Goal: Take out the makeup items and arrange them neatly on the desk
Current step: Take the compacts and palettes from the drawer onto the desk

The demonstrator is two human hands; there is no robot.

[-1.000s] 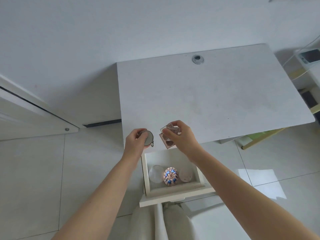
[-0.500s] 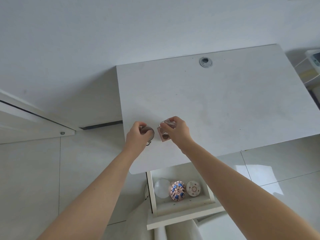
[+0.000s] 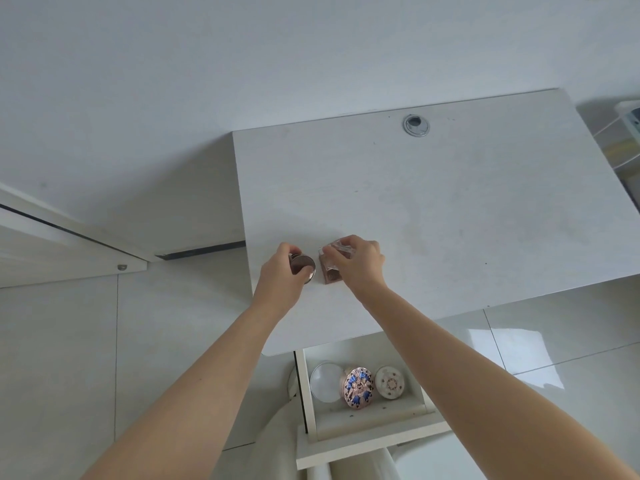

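My left hand (image 3: 280,282) grips a small round brown compact (image 3: 304,267) at the near left part of the white desk (image 3: 450,220). Right beside it, my right hand (image 3: 356,263) holds a square clear-lidded pink palette (image 3: 330,271), which touches or nearly touches the desk top. Below the desk's front edge an open white drawer (image 3: 367,419) holds a round white case (image 3: 325,382), an ornate blue and rose-gold compact (image 3: 358,388) and a small white patterned compact (image 3: 390,382).
A metal cable grommet (image 3: 415,125) sits near the desk's far edge. A white wire shelf (image 3: 627,133) stands at the right. Pale floor tiles (image 3: 62,358) surround the desk, and a white door frame (image 3: 69,244) lies at the left.
Both hands carried the round compact and the square palette up from above the drawer and forward onto the desk's near left area. The view tilted, so the drawer sits lower in frame.
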